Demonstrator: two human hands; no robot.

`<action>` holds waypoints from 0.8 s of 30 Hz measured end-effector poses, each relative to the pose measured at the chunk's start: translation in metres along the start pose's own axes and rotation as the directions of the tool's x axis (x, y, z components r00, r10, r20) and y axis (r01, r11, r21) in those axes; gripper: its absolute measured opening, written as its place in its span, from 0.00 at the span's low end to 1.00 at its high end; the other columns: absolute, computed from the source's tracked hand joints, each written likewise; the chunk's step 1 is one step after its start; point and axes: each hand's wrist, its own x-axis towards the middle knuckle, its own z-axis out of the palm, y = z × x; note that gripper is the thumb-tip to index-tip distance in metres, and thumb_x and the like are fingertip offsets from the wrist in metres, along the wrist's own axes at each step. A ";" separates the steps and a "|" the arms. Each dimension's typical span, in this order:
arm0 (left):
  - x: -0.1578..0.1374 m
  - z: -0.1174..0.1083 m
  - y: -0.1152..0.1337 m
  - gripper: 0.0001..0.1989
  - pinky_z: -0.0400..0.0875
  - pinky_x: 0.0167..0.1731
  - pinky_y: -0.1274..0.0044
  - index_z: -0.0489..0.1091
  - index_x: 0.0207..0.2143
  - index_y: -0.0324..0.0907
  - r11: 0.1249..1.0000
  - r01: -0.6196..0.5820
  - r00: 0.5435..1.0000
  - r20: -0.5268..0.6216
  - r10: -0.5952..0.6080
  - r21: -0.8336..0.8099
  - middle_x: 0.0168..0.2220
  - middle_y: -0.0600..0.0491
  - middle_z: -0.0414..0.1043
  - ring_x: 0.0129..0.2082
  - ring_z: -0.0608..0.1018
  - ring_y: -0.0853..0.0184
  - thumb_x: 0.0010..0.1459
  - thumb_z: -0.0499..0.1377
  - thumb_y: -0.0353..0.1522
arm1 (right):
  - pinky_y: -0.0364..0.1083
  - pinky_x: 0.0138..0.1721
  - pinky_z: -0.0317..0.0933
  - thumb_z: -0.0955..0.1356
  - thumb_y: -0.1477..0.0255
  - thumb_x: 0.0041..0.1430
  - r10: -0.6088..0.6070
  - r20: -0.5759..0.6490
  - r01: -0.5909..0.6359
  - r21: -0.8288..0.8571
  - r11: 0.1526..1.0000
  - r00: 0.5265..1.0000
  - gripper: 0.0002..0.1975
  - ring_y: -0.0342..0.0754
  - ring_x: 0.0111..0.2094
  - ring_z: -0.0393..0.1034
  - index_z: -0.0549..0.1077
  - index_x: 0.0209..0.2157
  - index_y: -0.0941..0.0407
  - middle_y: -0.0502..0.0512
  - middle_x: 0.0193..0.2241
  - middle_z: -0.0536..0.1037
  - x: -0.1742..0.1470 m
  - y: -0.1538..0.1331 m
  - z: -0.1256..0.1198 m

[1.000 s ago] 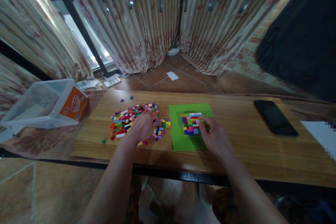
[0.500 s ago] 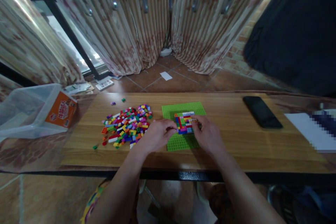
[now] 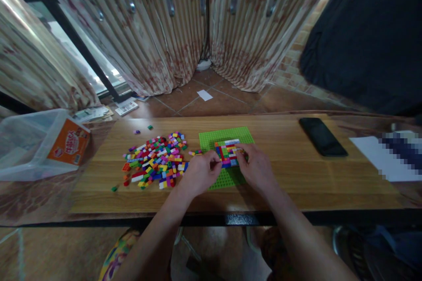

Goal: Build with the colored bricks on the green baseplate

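A flat build of multicoloured toy bricks [image 3: 227, 153] sits over the green studded baseplate [image 3: 227, 135]. My left hand [image 3: 202, 173] is closed in a pinch at the build's lower left corner. Whatever its fingertips hold is too small and covered to name. On the opposite side, the thumb and fingers of my right hand [image 3: 255, 166] grip the build's right edge and hide part of it. To the left of my left hand lies a loose pile of small coloured bricks [image 3: 158, 158].
A clear plastic bin [image 3: 29, 140] with an orange label stands at the left. On the wooden board [image 3: 296, 189] a black phone [image 3: 323, 137] lies to the right. White paper [image 3: 372, 156] is farther right. Several stray bricks lie around the pile.
The whole view has shifted slightly. My left fingers have curled in more at the build's lower left corner. My right hand keeps its place at the right edge.
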 end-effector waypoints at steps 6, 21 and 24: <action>-0.002 0.002 0.003 0.03 0.62 0.28 0.78 0.65 0.31 0.43 1.000 0.013 1.000 0.017 -0.013 -0.013 0.25 0.57 0.71 0.26 0.73 0.69 0.58 0.57 0.32 | 0.52 0.46 0.65 0.61 0.71 0.62 -0.007 -0.013 0.007 -0.004 1.000 1.000 0.14 0.54 0.40 0.72 0.75 0.44 0.56 0.61 0.40 0.77 0.000 0.000 0.000; -0.001 0.010 0.002 0.08 0.56 0.25 0.78 0.61 0.31 0.43 0.987 0.077 0.997 -0.018 -0.081 -0.144 0.19 0.62 0.66 0.20 0.69 0.71 0.56 0.60 0.33 | 0.53 0.47 0.64 0.61 0.71 0.62 -0.014 0.005 0.014 -0.014 1.000 1.000 0.15 0.54 0.42 0.71 0.75 0.45 0.57 0.62 0.41 0.77 0.000 0.002 0.001; 0.001 0.014 0.001 0.09 0.57 0.23 0.79 0.61 0.30 0.43 0.962 0.136 0.989 -0.026 -0.146 -0.238 0.19 0.63 0.65 0.19 0.68 0.72 0.54 0.61 0.33 | 0.54 0.47 0.64 0.60 0.70 0.62 -0.015 -0.018 0.015 -0.016 1.000 1.000 0.15 0.55 0.42 0.71 0.75 0.45 0.57 0.62 0.41 0.77 0.000 0.001 0.002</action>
